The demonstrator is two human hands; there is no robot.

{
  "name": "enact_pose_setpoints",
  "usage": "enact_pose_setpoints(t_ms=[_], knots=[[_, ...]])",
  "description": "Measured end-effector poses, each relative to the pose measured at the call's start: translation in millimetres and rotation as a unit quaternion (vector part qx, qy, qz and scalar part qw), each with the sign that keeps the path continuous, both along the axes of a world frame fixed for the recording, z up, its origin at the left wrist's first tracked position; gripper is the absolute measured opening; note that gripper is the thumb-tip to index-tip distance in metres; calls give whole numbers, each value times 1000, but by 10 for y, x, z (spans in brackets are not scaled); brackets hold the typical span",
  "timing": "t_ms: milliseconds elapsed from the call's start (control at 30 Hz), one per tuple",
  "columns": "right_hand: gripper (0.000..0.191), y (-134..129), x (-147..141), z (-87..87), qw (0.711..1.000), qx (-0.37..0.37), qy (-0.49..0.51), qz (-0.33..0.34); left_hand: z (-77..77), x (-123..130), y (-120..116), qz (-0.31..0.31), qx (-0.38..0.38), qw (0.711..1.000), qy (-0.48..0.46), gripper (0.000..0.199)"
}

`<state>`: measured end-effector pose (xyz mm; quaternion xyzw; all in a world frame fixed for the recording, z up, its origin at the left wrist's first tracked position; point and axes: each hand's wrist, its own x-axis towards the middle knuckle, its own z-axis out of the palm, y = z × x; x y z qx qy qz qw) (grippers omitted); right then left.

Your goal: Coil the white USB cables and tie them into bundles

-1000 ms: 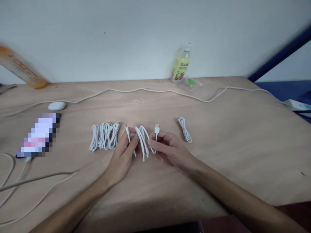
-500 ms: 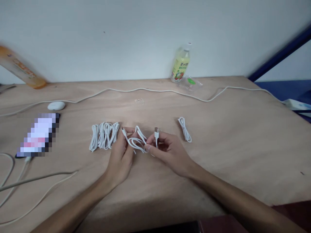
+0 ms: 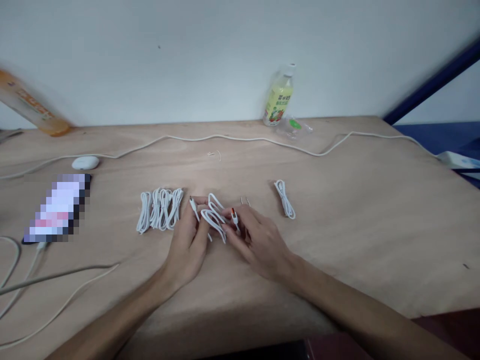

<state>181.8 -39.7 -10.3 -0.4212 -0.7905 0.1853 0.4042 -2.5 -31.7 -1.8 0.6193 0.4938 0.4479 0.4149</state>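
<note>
Between my hands, above the wooden table [image 3: 337, 240], is a white USB cable [image 3: 214, 220] in loose loops. My left hand [image 3: 189, 240] is closed on its left side, with a small plug end [image 3: 193, 203] sticking up by the fingers. My right hand [image 3: 262, 242] pinches the loops on the other side. The USB plug [image 3: 234, 216], with orange inside its metal shell, tilts up by my right fingers. Left of my left hand lie several bundled white cables [image 3: 160, 210] in a row. Another bundled white cable [image 3: 285, 199] lies to the right, apart from my hands.
A phone [image 3: 58, 207] with a cable plugged in and a white earbud case [image 3: 85, 162] lie at left. A long white cord [image 3: 240, 139] crosses the back. An orange bottle [image 3: 33, 107], a yellow drink bottle [image 3: 279, 97] and a clear wrapper [image 3: 294, 127] stand or lie near the wall.
My right hand has turned and shifted slightly left. The USB plug, upright before, now leans and sits lower. The loops have moved slightly; my left hand stays nearly in place.
</note>
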Motion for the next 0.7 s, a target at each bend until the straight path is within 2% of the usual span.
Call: enact_pose_setpoints(t_ms=[167, 300, 500, 700], knots=[[14, -2, -4, -11, 1000, -12, 1, 6, -5, 9, 11, 25, 14, 1000, -8, 14], [9, 19, 4, 26, 994, -95, 54, 9, -12, 13, 7, 44, -17, 998, -47, 17], [4, 26, 11, 86, 948, -264, 173, 36, 24, 33, 12, 42, -62, 994, -81, 23], [11, -1, -9, 35, 918, -284, 274, 43, 34, 28, 21, 68, -62, 993, -74, 25]])
